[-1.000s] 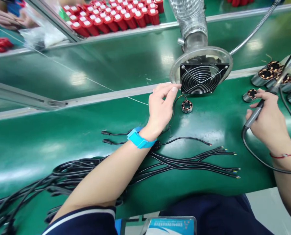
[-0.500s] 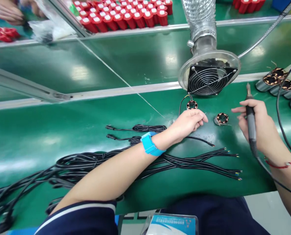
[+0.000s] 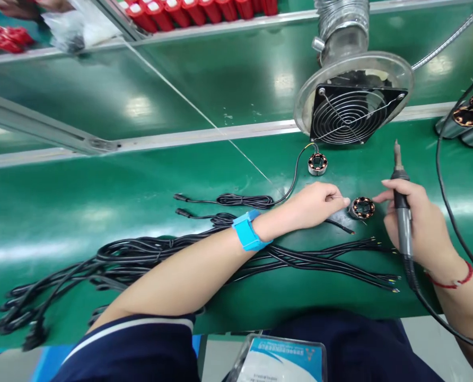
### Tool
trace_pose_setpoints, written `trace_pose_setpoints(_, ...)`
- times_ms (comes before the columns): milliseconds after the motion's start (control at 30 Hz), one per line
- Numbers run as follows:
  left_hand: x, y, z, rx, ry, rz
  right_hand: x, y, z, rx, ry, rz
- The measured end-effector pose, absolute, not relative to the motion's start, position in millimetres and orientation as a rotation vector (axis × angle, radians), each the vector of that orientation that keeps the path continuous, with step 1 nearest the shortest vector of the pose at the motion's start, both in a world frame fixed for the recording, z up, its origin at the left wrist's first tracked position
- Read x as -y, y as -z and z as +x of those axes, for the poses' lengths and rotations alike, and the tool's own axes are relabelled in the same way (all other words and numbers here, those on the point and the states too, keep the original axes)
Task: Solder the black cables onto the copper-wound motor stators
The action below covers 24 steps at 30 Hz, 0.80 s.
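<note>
My left hand (image 3: 320,204) is closed in a pinch on a thin strand of solder wire (image 3: 339,197), close to the left side of a small motor stator (image 3: 362,208) with copper windings. In my right hand (image 3: 423,223) is a soldering iron (image 3: 403,220), its tip pointing up and away from me. The right index finger reaches to the stator's right edge and seems to touch it. A second stator (image 3: 318,164) with a black cable (image 3: 296,178) attached sits behind my left hand. Under my left forearm lie several black cables (image 3: 141,246), their stripped ends to the right.
A fume extractor fan (image 3: 348,114) hangs over the back of the green bench (image 3: 101,196). Several stators (image 3: 465,116) stand at the right edge. Red cylinders (image 3: 204,10) line the shelf above. The iron's cord (image 3: 423,302) runs past my right wrist. Another person's hand (image 3: 55,5) shows at upper left.
Both hands have come closer to the front stator, my right index finger now at its edge. The stator has turned a little. The view has shifted, bringing the fan lower and larger.
</note>
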<state>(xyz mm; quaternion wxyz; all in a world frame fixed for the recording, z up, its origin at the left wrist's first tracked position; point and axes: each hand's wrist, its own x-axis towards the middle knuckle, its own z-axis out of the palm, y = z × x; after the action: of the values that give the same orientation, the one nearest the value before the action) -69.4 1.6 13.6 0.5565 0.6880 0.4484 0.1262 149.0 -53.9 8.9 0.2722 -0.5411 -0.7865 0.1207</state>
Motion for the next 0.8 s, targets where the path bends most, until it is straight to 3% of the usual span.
trace_pose_setpoints(200,7,-13,-60,-1.004,-0.233,1.636,48,1,158,2.177,-0.577,-1.331)
trace_pose_setpoints(400,8,-12,-66,-1.169,-0.306,2.344,48,2,149,2.290,-0.633,-1.229)
trace_pose_setpoints(567,6,-10,-71,-0.961,-0.288,2.762,48,4,146,2.299,-0.644,-1.222)
trace_pose_setpoints(800,-4,-14,-72,-1.249,-0.722,2.126,49,6,142,2.372,-0.511,-1.195)
